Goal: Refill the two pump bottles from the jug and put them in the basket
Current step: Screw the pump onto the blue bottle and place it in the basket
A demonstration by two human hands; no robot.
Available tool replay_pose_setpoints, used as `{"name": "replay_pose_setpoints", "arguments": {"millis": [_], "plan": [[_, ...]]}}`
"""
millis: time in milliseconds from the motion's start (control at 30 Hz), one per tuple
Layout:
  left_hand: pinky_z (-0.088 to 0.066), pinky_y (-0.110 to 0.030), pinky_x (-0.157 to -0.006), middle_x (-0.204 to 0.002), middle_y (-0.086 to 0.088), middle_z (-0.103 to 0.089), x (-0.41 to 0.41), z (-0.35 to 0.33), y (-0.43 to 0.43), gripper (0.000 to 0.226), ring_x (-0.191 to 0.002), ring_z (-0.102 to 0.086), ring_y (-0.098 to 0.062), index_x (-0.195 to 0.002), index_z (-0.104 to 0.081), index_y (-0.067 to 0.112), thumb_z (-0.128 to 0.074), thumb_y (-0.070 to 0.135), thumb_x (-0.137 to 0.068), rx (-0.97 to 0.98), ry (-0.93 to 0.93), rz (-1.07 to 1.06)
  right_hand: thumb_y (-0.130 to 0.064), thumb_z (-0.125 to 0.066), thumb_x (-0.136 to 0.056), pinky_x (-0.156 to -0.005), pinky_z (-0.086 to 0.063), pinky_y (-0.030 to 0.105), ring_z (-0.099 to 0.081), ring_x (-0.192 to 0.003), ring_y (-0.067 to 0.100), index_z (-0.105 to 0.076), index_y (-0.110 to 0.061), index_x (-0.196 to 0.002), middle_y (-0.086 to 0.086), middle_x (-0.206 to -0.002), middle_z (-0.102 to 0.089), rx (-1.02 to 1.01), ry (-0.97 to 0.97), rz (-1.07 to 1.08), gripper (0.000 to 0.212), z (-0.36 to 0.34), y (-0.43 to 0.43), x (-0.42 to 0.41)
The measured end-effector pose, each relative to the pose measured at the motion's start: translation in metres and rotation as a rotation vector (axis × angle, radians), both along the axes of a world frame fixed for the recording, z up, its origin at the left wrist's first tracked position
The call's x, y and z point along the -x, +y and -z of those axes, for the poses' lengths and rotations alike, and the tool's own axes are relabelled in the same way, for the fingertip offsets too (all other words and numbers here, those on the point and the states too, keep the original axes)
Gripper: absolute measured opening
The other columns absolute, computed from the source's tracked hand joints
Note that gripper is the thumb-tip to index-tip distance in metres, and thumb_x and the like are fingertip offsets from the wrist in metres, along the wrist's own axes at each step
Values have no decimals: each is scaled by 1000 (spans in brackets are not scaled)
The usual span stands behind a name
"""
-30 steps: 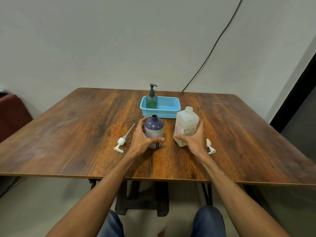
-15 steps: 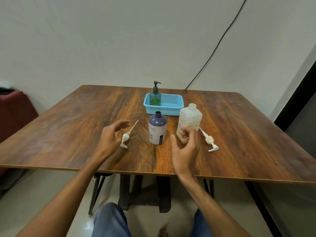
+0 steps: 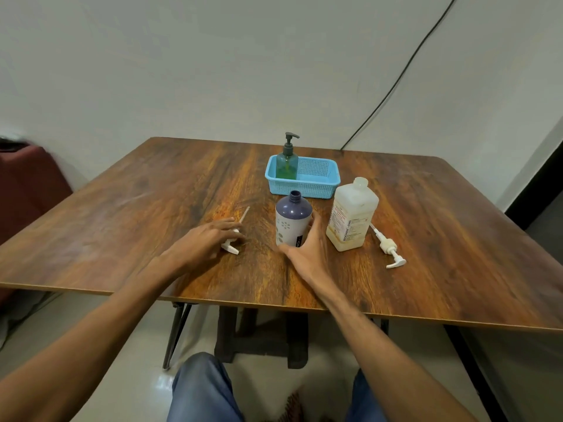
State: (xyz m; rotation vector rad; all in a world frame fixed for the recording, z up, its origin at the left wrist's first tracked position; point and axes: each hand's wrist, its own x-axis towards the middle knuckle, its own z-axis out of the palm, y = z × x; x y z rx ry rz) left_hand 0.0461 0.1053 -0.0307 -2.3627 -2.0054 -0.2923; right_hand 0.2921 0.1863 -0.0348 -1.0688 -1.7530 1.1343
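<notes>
A purple bottle (image 3: 293,219) with an open neck stands mid-table. My right hand (image 3: 307,249) wraps its lower right side, thumb in front and fingers behind. My left hand (image 3: 207,239) lies with straight fingers on a white pump head (image 3: 230,247), whose tube points away from me. The white jug (image 3: 352,214) stands just right of the purple bottle, untouched. A second white pump (image 3: 390,251) lies to the right of the jug. A green pump bottle (image 3: 286,164) stands upright in the left end of the blue basket (image 3: 332,179).
The wooden table (image 3: 122,226) has its front edge close to my knees. The basket sits behind the purple bottle and jug. A black cable (image 3: 396,83) runs down the wall behind. A dark red seat (image 3: 27,184) is at the left.
My right hand left the jug and moved left to the purple bottle. My left hand let go of that bottle and moved onto the white pump on its left.
</notes>
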Motion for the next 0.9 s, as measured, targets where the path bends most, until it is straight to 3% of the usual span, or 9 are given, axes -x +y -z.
{"name": "replay_pose_setpoints", "arguments": {"millis": [200,333,467,633,900], "plan": [[-50,-44,-103,-139,-2,-59,-1,-2,9,37,-127,-56,-18,-132,-61,20,-59,12,-95,-199,-157,14,-7,-87,-70,-87,-40,8,-51,-115,-1,-38,-18,-147,-7,-139,-53,-2,65,-1,93,-5,11,5],[-57,-33,-87,-111,3,-72,-19,-35,20,26,-98,-68,-7,-120,-67,18,-64,16,-94,-433,-644,-80,-8,-88,-68,-75,-39,-3,-49,-100,-15,-43,-20,-142,-16,-125,-52,-30,50,4,88,-10,23,8],[-59,-24,-77,-95,0,-74,-45,-81,30,23,-84,-71,-9,-111,-71,11,-67,22,-92,-554,-901,-171,-12,-90,-68,-75,-40,4,-52,-110,0,-44,-21,-140,-16,-125,-53,-52,24,19,86,-7,22,6],[-60,-32,-73,-93,-6,-76,-63,-128,45,33,-82,-75,-20,-107,-73,5,-71,33,-90,-614,-1118,-118,-15,-90,-68,-92,-39,20,-49,-121,6,-42,-22,-141,-8,-138,-54,-51,10,22,88,-3,23,7],[-58,-27,-65,-85,-7,-77,-88,-159,51,38,-72,-74,-21,-102,-75,3,-77,36,-84,-678,-1203,-106,-19,-88,-72,-80,-37,7,-50,-119,5,-39,-21,-144,-9,-136,-53,-78,-33,4,87,-4,21,4]]}}
